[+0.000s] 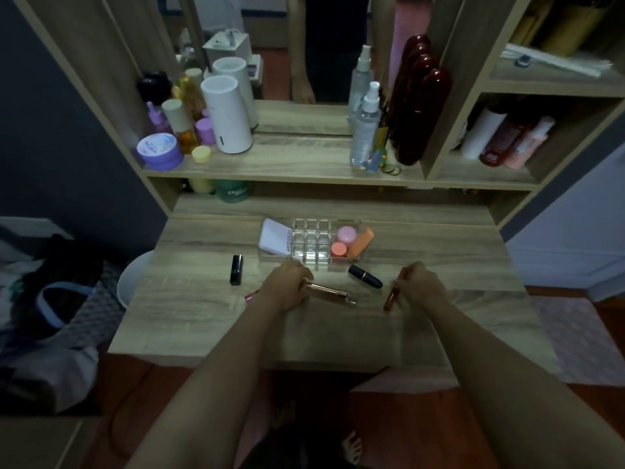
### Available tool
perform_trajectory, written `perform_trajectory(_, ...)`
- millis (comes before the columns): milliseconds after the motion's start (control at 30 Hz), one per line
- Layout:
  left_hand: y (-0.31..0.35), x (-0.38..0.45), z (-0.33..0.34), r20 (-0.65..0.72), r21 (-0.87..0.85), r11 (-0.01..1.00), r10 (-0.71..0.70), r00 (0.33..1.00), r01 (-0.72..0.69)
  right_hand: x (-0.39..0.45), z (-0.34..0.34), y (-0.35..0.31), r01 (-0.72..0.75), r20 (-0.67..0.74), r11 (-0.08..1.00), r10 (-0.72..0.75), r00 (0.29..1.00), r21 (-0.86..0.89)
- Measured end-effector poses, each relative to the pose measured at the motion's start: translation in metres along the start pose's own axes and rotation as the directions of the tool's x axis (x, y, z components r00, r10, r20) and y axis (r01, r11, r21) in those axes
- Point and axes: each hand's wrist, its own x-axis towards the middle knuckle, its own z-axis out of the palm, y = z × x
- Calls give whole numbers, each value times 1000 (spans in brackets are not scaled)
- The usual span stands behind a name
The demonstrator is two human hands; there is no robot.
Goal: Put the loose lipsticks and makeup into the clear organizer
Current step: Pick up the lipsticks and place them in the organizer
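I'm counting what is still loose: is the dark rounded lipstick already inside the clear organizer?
No, the dark rounded lipstick lies on the tabletop just in front of the clear organizer, between the two hands.

A light wood-grain vanity table (209,319) carries a clear organizer (311,243) near its back edge. In front of the organizer, to its left, a black lipstick (236,269) stands upright. Just in front of its right end, a dark lipstick (365,276) lies on its side.
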Motion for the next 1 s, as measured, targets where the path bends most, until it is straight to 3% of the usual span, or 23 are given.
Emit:
perform_trajectory(133, -16, -10, -2, -130, -36, 999, -24, 991, 19, -10, 11, -14, 156, -69, 988, -156, 985, 4)
perform_trajectory(267, -38, -22, -8, -103, -14, 994, -105, 989, 104, -21, 30, -29, 422, 147, 886, -399, 905, -191)
perform_trajectory(467, -63, -37, -15, -65, 113, 978, -171, 983, 177, -24, 43, -44, 518, 251, 798, -458, 853, -306)
perform_trajectory(600, -66, -37, -21, 16, 59, 979, -197, 980, 196, -21, 40, -52, 563, 252, 766, -505, 825, -309)
perform_trajectory(700, -60, -31, -33, 22, -21, 986, -165, 986, 165, -17, 31, -61, 590, 217, 773, -550, 807, -233)
perform_trajectory(867, -44, -11, -65, -141, -265, 961, -116, 983, 76, -9, 3, -96, 664, 128, 746, -655, 745, -52)
perform_trajectory(1000, -30, 14, -92, -261, -379, 925, -115, 958, 8, 1, -17, -129, 654, -38, 757, -653, 756, 0)
